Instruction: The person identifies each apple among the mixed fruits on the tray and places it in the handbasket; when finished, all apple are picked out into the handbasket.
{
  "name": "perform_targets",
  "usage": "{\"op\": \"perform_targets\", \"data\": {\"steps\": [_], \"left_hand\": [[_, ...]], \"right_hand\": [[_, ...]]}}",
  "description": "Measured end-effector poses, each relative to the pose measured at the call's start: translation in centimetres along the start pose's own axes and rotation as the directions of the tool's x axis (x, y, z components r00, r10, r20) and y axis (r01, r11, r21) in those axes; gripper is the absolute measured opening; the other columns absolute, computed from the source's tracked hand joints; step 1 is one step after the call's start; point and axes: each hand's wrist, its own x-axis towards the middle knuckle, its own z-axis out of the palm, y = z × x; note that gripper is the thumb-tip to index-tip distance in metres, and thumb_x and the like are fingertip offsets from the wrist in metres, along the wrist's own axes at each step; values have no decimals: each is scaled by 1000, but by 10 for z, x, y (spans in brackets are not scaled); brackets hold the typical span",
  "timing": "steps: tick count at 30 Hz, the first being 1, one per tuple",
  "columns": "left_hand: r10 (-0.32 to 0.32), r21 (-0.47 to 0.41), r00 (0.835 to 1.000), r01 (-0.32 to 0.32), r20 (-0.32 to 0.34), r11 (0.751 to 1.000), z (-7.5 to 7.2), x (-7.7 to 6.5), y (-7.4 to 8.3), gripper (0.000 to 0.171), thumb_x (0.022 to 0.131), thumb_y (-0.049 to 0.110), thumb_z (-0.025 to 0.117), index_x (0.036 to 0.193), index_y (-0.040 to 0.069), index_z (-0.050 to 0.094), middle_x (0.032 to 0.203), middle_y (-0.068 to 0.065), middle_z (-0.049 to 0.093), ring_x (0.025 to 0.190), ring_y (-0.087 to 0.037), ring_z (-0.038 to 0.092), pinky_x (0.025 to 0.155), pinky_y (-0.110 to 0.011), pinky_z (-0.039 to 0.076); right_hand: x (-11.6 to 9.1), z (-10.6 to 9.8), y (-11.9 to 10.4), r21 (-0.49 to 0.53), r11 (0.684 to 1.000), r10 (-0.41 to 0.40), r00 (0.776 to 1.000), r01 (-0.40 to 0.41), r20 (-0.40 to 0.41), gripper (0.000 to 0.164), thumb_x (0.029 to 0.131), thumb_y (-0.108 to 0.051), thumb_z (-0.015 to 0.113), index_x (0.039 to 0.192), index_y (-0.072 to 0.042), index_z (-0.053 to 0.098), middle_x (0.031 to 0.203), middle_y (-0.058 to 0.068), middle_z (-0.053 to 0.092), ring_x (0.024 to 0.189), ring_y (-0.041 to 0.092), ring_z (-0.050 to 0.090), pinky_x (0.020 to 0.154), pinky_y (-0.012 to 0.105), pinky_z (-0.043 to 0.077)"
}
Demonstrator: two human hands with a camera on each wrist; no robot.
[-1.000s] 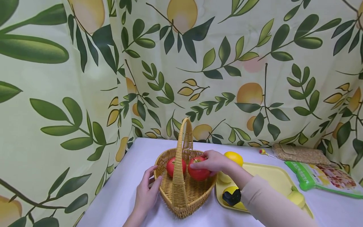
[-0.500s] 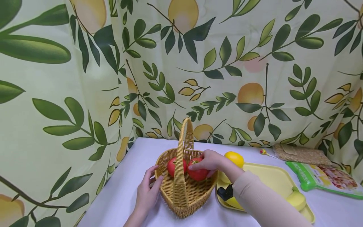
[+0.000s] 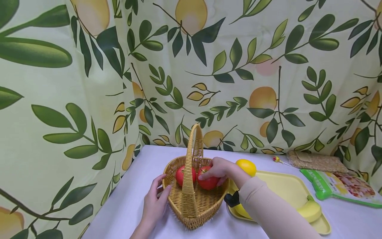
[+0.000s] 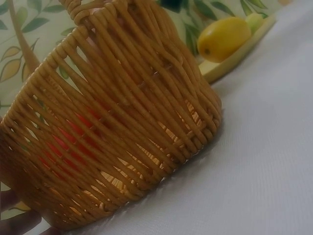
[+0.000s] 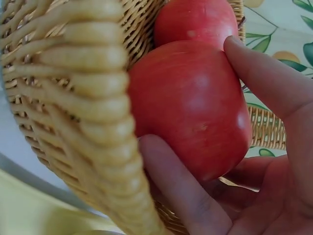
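Note:
A wicker basket [image 3: 195,209] with a tall arched handle stands on the white tabletop. Two red apples lie in it: the left apple [image 3: 180,176] is partly behind the handle. Around the right apple [image 5: 193,107], my right hand [image 3: 221,169] has its thumb and fingers, gripping it inside the basket's right side. The apples touch each other in the right wrist view. At the basket's left side, my left hand [image 3: 155,199] rests with bent fingertips and thumb against the wall near the rim. Only a few dark fingers [image 4: 19,215] show in the left wrist view, against the outer weave.
Right of the basket lies a yellow tray [image 3: 283,181] with a banana [image 3: 311,210] and a yellow fruit partly under the forearm. A lemon-like yellow fruit [image 3: 246,167] sits at the tray's back corner. Beyond are a lollipop [image 3: 277,159], a brown packet [image 3: 317,162] and a green bag [image 3: 343,189].
My right forearm and its black wrist camera have shifted left and lower, uncovering more of the banana. The right hand keeps its grip on the apple; the left hand and basket stay put.

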Motion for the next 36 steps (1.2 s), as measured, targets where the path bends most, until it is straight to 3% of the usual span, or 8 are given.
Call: {"op": "perform_targets", "data": {"steps": [12,21,29,36], "left_hand": [[13,-12,1000,-13,-10,1000,-2,-1,0,43,90,39,58,130,25,49,126,-7,54,103,-23,58,83,-41,50],[7,-19,1000,-7,-5,1000,-1,-1,0,43,90,40,58,130,26,49,127,-6,54,103,-22,58,83,-41,50],[6,-16,1000,-6,1,1000,-2,-1,0,43,91,41,57,130,26,48,127,-5,54,104,-23,58,84,-42,50],[6,-18,1000,-6,0,1000,-2,-1,0,42,91,40,57,129,26,49,126,-5,54,104,-23,57,84,-42,50]], "right_hand": [[6,3,-1,32,999,18,999,-19,33,59,67,-29,83,105,0,49,91,13,56,77,26,60,59,42,56],[9,-2,-5,-163,986,-21,997,32,70,44,68,-24,79,98,-2,55,88,9,56,80,25,55,74,45,51],[7,1,-6,-122,993,1,994,12,111,37,72,-25,71,98,-5,53,91,10,55,83,26,54,74,45,51],[8,4,-2,26,999,30,992,-33,121,40,78,-27,68,107,-6,51,98,12,53,86,28,55,70,50,52]]}}
